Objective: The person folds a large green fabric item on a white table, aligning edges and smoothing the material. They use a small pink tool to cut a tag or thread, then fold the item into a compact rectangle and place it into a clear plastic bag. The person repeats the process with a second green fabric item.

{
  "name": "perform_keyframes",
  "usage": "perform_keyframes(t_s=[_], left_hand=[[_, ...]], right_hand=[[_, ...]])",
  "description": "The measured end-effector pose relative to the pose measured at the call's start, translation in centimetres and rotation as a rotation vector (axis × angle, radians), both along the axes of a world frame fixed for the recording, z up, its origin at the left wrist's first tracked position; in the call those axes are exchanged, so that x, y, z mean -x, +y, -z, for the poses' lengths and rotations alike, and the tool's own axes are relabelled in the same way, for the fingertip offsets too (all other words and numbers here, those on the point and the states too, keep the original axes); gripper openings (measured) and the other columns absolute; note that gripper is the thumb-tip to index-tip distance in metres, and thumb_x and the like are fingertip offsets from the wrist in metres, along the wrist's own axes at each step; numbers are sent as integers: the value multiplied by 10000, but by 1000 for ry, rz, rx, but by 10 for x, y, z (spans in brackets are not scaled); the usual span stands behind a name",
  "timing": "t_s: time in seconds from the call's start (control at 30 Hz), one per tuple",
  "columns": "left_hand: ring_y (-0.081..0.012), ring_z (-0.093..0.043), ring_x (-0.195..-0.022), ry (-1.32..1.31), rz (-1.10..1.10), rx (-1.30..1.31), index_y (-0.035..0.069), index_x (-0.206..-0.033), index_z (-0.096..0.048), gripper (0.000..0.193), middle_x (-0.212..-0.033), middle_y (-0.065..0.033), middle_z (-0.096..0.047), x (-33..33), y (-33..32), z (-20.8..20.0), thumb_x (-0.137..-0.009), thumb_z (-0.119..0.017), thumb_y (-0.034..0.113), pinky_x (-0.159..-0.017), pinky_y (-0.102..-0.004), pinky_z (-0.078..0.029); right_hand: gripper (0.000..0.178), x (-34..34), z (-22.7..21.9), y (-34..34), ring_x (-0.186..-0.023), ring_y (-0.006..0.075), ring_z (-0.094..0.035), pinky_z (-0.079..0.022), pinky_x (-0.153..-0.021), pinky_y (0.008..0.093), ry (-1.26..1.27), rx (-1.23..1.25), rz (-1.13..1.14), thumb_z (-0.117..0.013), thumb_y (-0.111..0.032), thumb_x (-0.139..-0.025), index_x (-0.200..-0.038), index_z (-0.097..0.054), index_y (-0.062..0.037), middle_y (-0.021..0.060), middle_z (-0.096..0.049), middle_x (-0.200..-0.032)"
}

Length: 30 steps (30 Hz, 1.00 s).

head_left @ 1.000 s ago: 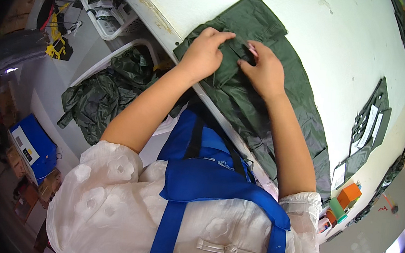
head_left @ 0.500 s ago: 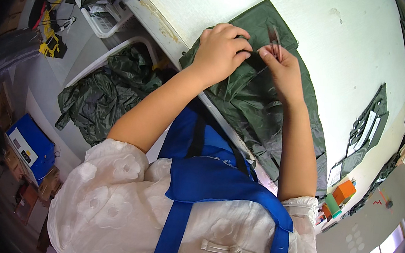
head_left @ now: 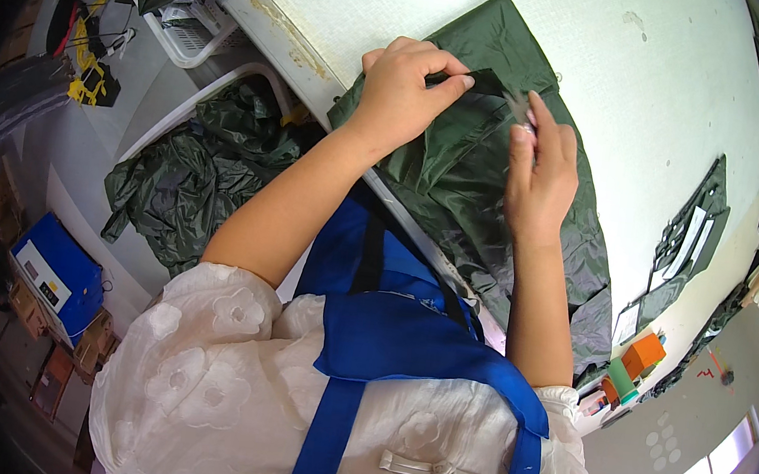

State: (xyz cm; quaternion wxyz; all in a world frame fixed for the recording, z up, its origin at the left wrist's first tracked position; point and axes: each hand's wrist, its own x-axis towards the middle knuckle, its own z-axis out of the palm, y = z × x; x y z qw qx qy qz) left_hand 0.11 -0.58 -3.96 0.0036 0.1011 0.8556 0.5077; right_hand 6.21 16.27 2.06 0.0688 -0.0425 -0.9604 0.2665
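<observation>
A dark green, slightly shiny fabric piece [head_left: 501,35] lies spread over the near edge of the white table. My left hand [head_left: 404,93] is closed, pinching a raised edge of this fabric between thumb and index finger. Just to its right, my right hand [head_left: 545,176] is closed round a small pair of thread snips [head_left: 519,109]. The snips' blades point up and left, close to the raised fabric edge; motion smears them, and the fingers hide most of the handles. Whether the blades touch the fabric I cannot tell.
The white table [head_left: 653,99] stretches away to the right, with more green pieces bearing white labels [head_left: 692,235] on it. Crumpled green fabric [head_left: 192,171] fills a white bin left of the table. A white basket [head_left: 186,55] stands behind the bin. Orange and green boxes [head_left: 643,355] sit far right.
My right hand has moved slightly right and down, away from the left, and its snips have swung from upright to pointing at the fabric. My left hand has shifted slightly left, lifting the fabric edge.
</observation>
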Motion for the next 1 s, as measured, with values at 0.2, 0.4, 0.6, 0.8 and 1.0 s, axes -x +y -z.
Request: perform_keyframes(t_s=[0.2,0.4,0.6,0.8,1.0], left_hand=[[-203,-591,-818,135,-62,-11,88,-801,-705,104,-774,-12,-666,-5,4,2,-733,-762,142,-756,-343,-421],[-171,-577,-845,445,-105,106,152,-788,-705,116,-756,43,-623,-12,9,5,-690,-766,145,-842,-346,-312],[-158,-570,-829,605,-88,182,166,-779,-693,146,-745,58,-592,-15,14,6,-656,-769,146,-807,-344,-292],[-153,-567,-819,653,-72,196,166,-758,-681,138,-731,63,-576,-15,16,6,-654,-771,151,-789,-339,-281],[-192,-573,-858,532,-2,144,113,-863,-685,177,-810,15,-583,-15,14,0,-703,-761,113,-796,-351,-378]], right_hand=[[374,2,6,-8,-627,165,-610,-494,-541,302,53,-100,-36,-744,-217,-798,-1139,-664,-85,33,-588,-814],[353,-2,-6,-14,-573,161,-605,-482,-499,294,59,-184,-35,-735,-247,-807,-1123,-670,-102,2,-592,-760],[327,-7,-15,-16,-563,195,-601,-479,-487,306,0,-266,-30,-715,-283,-825,-1098,-673,-107,18,-581,-751],[301,-10,-15,-16,-558,209,-594,-479,-488,312,-8,-289,-30,-709,-282,-831,-1072,-679,-105,30,-573,-741],[323,-9,-17,-6,-606,221,-604,-499,-578,310,4,21,131,-711,-281,-838,-1060,-685,-48,67,-629,-765]])
